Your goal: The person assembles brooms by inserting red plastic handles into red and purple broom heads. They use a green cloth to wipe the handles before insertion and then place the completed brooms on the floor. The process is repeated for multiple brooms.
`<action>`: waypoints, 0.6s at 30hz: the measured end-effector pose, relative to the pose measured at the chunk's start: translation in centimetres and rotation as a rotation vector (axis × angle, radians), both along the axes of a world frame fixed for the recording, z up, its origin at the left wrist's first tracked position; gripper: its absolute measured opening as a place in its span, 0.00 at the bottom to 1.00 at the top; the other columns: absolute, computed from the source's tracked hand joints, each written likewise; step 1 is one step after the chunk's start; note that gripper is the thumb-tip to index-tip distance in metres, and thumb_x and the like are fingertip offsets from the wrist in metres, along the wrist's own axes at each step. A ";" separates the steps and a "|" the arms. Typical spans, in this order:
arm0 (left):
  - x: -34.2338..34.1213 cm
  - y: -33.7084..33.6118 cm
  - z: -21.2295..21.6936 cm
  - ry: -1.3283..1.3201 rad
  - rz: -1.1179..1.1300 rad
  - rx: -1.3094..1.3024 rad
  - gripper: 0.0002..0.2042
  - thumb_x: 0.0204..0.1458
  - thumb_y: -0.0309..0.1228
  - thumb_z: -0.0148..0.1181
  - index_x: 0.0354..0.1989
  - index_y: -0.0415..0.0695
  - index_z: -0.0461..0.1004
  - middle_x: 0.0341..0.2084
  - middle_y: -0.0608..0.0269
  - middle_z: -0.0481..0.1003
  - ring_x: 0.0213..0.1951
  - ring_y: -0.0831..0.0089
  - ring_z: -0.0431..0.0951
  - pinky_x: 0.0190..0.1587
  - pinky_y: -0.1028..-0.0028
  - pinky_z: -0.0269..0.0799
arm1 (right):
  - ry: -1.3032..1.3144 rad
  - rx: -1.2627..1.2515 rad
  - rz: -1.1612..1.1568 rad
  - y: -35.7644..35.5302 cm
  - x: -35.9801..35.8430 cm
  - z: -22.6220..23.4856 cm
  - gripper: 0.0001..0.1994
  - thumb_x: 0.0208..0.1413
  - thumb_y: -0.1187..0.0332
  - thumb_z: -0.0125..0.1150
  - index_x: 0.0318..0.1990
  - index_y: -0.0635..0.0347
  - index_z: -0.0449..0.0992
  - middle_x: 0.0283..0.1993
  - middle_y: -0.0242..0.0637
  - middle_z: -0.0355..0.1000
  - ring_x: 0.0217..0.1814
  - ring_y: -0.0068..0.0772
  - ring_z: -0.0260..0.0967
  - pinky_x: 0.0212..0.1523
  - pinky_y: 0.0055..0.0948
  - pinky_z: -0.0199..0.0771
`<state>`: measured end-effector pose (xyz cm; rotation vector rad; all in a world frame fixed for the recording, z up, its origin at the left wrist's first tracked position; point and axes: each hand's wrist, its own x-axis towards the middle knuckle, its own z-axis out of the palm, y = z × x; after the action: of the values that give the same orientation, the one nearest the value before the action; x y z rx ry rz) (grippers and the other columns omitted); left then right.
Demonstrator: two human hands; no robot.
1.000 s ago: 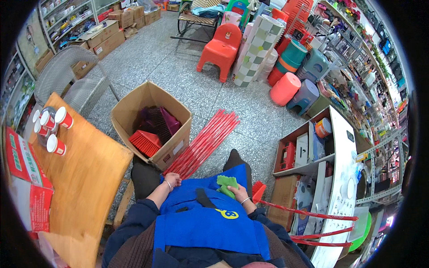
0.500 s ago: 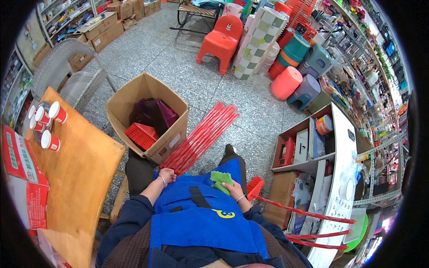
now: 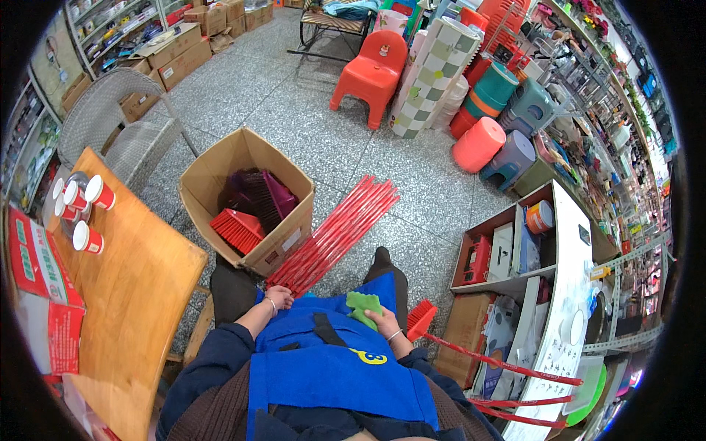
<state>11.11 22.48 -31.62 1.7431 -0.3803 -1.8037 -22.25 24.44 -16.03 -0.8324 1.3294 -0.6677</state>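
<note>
Here, one of the hands (image 3: 384, 323) grips crumpled green cloth (image 3: 363, 307).

The left hand (image 3: 279, 297) hides its own grip, so whether it closes on the red sticks (image 3: 338, 231) cannot be told, and some of their near ends are covered. The green cloth (image 3: 362, 306) hides some fingers of the right hand (image 3: 384, 322). Inside the cardboard box (image 3: 288, 237), overlapping brush heads (image 3: 239, 229) conceal its bottom. Goods (image 3: 636, 147) at far right are too small to tell
</note>
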 end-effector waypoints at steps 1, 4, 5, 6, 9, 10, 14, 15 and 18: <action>0.0 0.0 -0.3 0.002 -0.004 0.007 0.07 0.49 0.20 0.52 0.37 0.39 0.69 0.24 0.53 0.75 0.21 0.68 0.75 0.24 0.68 0.75 | -0.002 0.033 -0.016 -0.2 0.1 0.0 0.20 0.49 0.64 0.64 0.49 0.65 0.72 0.43 0.33 0.73 0.42 0.22 0.69 0.44 0.22 0.68; 0.1 0.3 -1.1 -0.012 -0.020 0.030 0.07 0.48 0.20 0.52 0.37 0.39 0.68 0.24 0.53 0.75 0.22 0.67 0.75 0.24 0.68 0.75 | -0.050 0.048 -0.011 -0.2 0.0 0.0 0.20 0.49 0.64 0.64 0.49 0.64 0.72 0.44 0.33 0.73 0.42 0.22 0.69 0.45 0.22 0.68; 0.1 0.4 -1.3 -0.015 -0.034 -0.001 0.07 0.48 0.20 0.52 0.37 0.39 0.69 0.24 0.53 0.75 0.22 0.67 0.76 0.24 0.67 0.75 | -0.145 0.067 -0.019 -0.3 -0.2 -0.1 0.19 0.50 0.67 0.62 0.49 0.65 0.70 0.44 0.35 0.73 0.43 0.25 0.70 0.45 0.24 0.69; 0.1 0.6 -1.6 -0.026 -0.027 0.049 0.07 0.48 0.20 0.53 0.37 0.39 0.69 0.24 0.53 0.75 0.22 0.67 0.76 0.24 0.67 0.76 | -0.213 0.141 -0.060 -0.2 -0.5 -0.3 0.19 0.51 0.67 0.61 0.50 0.65 0.70 0.45 0.36 0.73 0.43 0.27 0.70 0.46 0.26 0.69; 0.1 0.4 -2.4 -0.031 -0.015 0.032 0.07 0.49 0.21 0.53 0.37 0.39 0.69 0.23 0.54 0.75 0.21 0.66 0.76 0.24 0.67 0.75 | -0.487 0.292 -0.219 -1.1 -1.9 -1.2 0.18 0.53 0.68 0.57 0.50 0.65 0.69 0.46 0.40 0.72 0.45 0.34 0.71 0.47 0.32 0.71; 0.1 0.4 -2.7 -0.024 -0.017 0.081 0.07 0.49 0.22 0.53 0.37 0.40 0.69 0.22 0.54 0.75 0.21 0.66 0.75 0.23 0.67 0.75 | -0.538 0.369 -0.317 -1.4 -2.6 -1.5 0.17 0.54 0.68 0.55 0.51 0.65 0.68 0.47 0.41 0.72 0.46 0.37 0.71 0.48 0.34 0.71; -0.1 -0.2 -4.4 -0.041 -0.117 0.141 0.05 0.53 0.28 0.50 0.34 0.42 0.71 0.23 0.55 0.74 0.21 0.66 0.74 0.23 0.67 0.73 | -0.842 0.377 -0.451 -3.9 -4.4 -2.0 0.23 0.59 0.50 0.43 0.51 0.60 0.69 0.54 0.48 0.67 0.53 0.48 0.66 0.54 0.46 0.66; -0.1 -0.3 -4.8 -0.080 -0.196 0.080 0.06 0.54 0.30 0.49 0.34 0.42 0.71 0.24 0.55 0.74 0.21 0.66 0.74 0.23 0.67 0.73 | -0.911 0.375 -0.366 -4.5 -4.6 -1.7 0.24 0.59 0.48 0.41 0.50 0.58 0.69 0.54 0.48 0.66 0.54 0.49 0.66 0.54 0.47 0.66; -0.2 0.1 -5.3 -0.147 -0.467 0.116 0.11 0.56 0.36 0.47 0.32 0.43 0.73 0.26 0.55 0.74 0.22 0.66 0.73 0.23 0.67 0.71 | -0.735 0.634 -0.261 -5.0 -3.9 -0.5 0.19 0.59 0.52 0.46 0.42 0.60 0.72 0.40 0.43 0.74 0.34 0.36 0.74 0.36 0.33 0.76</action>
<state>10.87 22.58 -36.93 1.9954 -0.8142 -2.0498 -26.14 19.40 -16.48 0.1156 0.8777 -0.6128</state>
